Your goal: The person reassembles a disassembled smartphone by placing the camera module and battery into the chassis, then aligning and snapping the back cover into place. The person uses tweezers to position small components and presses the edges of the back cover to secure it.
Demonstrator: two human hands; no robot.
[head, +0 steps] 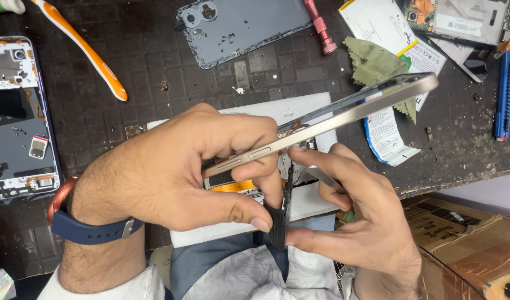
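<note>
Phone frame (321, 119), gold-edged and seen edge-on, sits tilted above a white pad (299, 111) on the dark bench. At left lies an opened phone (19, 116) and an orange toothbrush (83, 47). The left hand (171, 172) clamps the frame by its lower end; the right hand (349, 222) pinches a thin dark strip (280, 222) beneath it. Light, stiff, likely fragile inside, it seems best held by the metal edges.

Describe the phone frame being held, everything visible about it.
The phone frame is a thin, metallic, champagne-gold shell seen edge-on, with two slim side buttons along its rim. It is held tilted, its far end rising to the right above the dark workbench. The left hand grips its lower end; the right hand touches it from below, holding a dark strip-like part.
</note>
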